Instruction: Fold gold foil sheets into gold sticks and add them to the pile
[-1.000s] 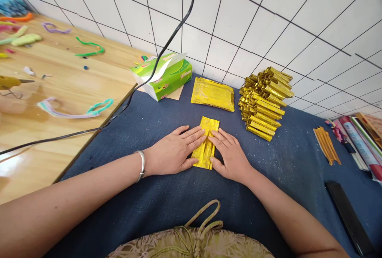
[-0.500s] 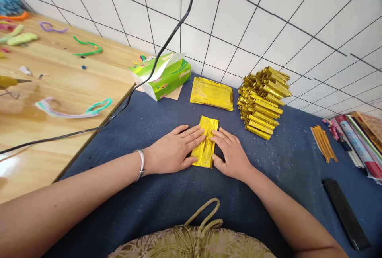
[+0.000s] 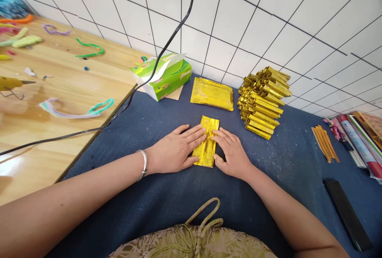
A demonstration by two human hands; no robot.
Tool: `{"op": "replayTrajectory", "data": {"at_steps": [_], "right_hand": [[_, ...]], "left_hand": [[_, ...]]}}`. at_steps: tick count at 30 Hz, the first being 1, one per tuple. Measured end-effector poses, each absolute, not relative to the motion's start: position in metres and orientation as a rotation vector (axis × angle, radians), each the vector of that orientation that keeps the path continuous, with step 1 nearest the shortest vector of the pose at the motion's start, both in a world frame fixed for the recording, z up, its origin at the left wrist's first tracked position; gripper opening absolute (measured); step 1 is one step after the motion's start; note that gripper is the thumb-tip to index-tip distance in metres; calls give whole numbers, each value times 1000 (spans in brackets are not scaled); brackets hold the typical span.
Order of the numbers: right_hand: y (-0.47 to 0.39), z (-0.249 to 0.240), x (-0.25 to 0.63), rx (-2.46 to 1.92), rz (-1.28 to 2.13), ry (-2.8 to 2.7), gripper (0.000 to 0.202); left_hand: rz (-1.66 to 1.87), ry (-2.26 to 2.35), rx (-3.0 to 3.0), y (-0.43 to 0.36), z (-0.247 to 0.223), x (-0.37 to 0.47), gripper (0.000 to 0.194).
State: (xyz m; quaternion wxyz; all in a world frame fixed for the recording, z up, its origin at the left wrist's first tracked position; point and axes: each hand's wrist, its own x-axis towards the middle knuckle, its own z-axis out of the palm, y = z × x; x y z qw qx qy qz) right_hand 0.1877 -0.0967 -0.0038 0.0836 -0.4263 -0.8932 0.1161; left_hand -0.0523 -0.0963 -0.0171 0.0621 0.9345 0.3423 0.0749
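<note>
A sheet of gold foil paper (image 3: 205, 152), folded in from both sides so its edges meet along the middle, lies flat on the dark blue cloth. My left hand (image 3: 176, 148) rests on its left half with the fingers stretched out. From the other side, my right hand (image 3: 232, 152) touches the right half with spread, slightly bent fingers, its thumb at the lower right edge. Behind the folded sheet is a flat stack of gold paper (image 3: 211, 94). To its right stands a pile of folded gold paper strips (image 3: 261, 104).
A green tissue pack (image 3: 171, 77) sits at the back left, with a black cable (image 3: 176, 31) hanging in front. On the wooden table (image 3: 68, 138) are pipe cleaners (image 3: 89, 49) and a yellow glue gun (image 3: 12, 84). Brown strips (image 3: 325, 143) and a black case (image 3: 347, 214) lie right.
The view has shifted very slightly. Both hands stay on the folded gold paper in nearly the same place, and the centre seam shows a little more clearly.
</note>
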Motion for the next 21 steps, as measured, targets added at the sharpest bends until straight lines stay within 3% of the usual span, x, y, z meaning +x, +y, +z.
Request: {"op": "replayTrajectory", "data": {"at_steps": [21], "right_hand": [[-96, -2, 188, -1264, 333, -2699, 52]], "left_hand": [[189, 1043, 2842, -98, -16, -48, 62]]}}
